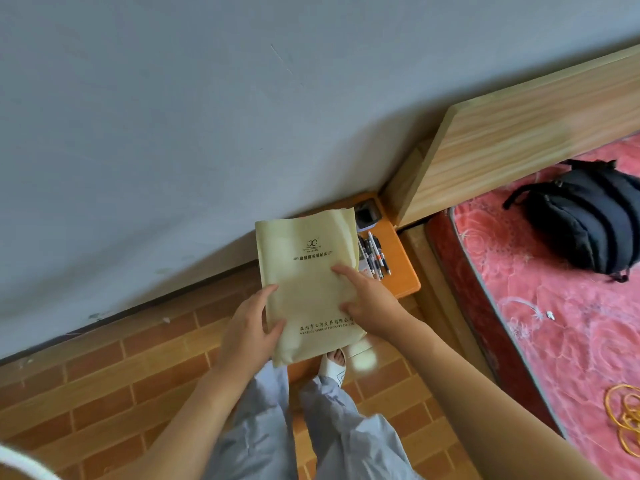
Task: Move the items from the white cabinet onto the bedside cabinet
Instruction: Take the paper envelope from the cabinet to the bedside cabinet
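I hold a yellow-tan notebook point(308, 271) with dark printed characters on its cover, flat above the orange bedside cabinet point(401, 268). My left hand point(251, 323) grips its lower left edge, thumb on the cover. My right hand point(367, 299) rests on the right side of the cover, fingers spread over it. The notebook hides most of the cabinet top. Several pens point(375, 254) lie side by side on the visible right part of the cabinet, and a small dark device point(367, 214) sits at its back corner. The white cabinet is not in view.
A wooden headboard point(519, 133) and a bed with a red patterned mattress point(554, 323) stand right of the cabinet. A black backpack point(585, 220) lies on the bed, with yellow rings point(627, 420) near its edge. The grey wall point(173, 133) is behind, brick-pattern floor point(121, 375) below.
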Demonstrator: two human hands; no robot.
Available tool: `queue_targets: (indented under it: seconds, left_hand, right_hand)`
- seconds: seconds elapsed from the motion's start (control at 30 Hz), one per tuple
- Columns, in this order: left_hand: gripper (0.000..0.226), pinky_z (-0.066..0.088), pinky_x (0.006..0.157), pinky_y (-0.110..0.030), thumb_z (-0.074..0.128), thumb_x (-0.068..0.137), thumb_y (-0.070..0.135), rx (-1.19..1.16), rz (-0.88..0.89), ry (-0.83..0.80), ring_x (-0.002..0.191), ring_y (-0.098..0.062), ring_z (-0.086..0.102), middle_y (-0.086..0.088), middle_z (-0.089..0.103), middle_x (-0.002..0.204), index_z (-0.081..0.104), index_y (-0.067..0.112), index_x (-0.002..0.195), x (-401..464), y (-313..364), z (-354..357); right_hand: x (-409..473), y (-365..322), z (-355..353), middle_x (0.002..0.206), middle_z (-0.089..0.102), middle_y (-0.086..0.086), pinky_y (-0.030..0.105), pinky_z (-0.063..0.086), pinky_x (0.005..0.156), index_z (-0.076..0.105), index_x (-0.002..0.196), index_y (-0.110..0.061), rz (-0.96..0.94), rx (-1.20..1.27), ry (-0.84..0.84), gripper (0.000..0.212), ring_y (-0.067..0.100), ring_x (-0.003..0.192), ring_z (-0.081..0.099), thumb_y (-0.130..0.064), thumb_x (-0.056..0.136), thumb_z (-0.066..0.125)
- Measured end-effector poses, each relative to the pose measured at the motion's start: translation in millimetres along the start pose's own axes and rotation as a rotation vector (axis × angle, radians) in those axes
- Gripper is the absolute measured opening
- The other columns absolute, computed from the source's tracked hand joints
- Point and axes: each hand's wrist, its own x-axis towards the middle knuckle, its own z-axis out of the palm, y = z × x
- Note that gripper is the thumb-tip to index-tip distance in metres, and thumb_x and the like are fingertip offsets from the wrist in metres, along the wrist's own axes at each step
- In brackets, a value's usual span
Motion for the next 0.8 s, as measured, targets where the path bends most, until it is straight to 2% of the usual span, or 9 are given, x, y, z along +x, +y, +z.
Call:
queue_targets:
  seconds: [0.23, 0.37, 0.53, 0.67, 0.8]
  left_hand:
    - [0.067, 0.053, 0.105, -0.04, 0.078, 0.088, 0.016, -0.068, -0.035, -0.069, 0.125, -0.018, 0.059, 0.006, 0.056, 0.144, 0.047, 0.024, 0.147, 68.2, -47.2, 63.0]
    - [0.065, 0.047, 0.111, -0.036, 0.076, 0.089, 0.016, -0.122, -0.054, -0.081, 0.134, -0.012, 0.051, 0.007, 0.056, 0.145, 0.047, 0.026, 0.147, 105.7, -72.3, 101.5]
    - [0.064, 0.047, 0.112, -0.037, 0.074, 0.09, 0.013, -0.186, -0.074, -0.067, 0.136, -0.01, 0.051, 0.008, 0.056, 0.146, 0.048, 0.025, 0.147, 144.1, -94.6, 144.3]
    - [0.063, 0.045, 0.115, -0.036, 0.071, 0.092, 0.015, -0.2, -0.076, -0.07, 0.138, -0.006, 0.047, 0.011, 0.053, 0.147, 0.045, 0.026, 0.149, 169.2, -109.7, 172.3]
    - [0.062, 0.048, 0.111, -0.039, 0.07, 0.092, 0.018, -0.185, -0.087, -0.068, 0.135, -0.007, 0.049, 0.012, 0.055, 0.145, 0.044, 0.027, 0.148, 189.2, -124.7, 198.4]
  right_hand:
    - [80.8, 46.4, 21.8, 0.134, 0.052, -0.005, 0.042, 0.059, 0.092, 0.03, 0.149, -0.049, 0.081, -0.03, -0.041, 0.079, 0.019, 0.108, 0.06, -0.014, 0.091, 0.069]
    - [125.1, 75.1, 30.1, 0.134, 0.054, -0.003, 0.039, 0.058, 0.09, 0.03, 0.147, -0.053, 0.108, -0.049, -0.03, 0.08, 0.02, 0.109, 0.059, -0.012, 0.091, 0.069]
    - [173.1, 106.5, 35.6, 0.128, 0.05, -0.007, 0.038, 0.059, 0.086, 0.032, 0.148, -0.051, 0.13, -0.063, -0.025, 0.078, 0.02, 0.108, 0.059, -0.007, 0.093, 0.065]
    - [210.9, 127.4, 43.9, 0.132, 0.048, -0.009, 0.037, 0.061, 0.085, 0.035, 0.147, -0.05, 0.119, -0.06, -0.019, 0.076, 0.02, 0.108, 0.059, -0.004, 0.094, 0.064]
    - [241.6, 147.9, 53.5, 0.132, 0.046, -0.01, 0.034, 0.057, 0.084, 0.035, 0.148, -0.051, 0.125, -0.074, -0.036, 0.076, 0.02, 0.109, 0.057, -0.005, 0.095, 0.064]
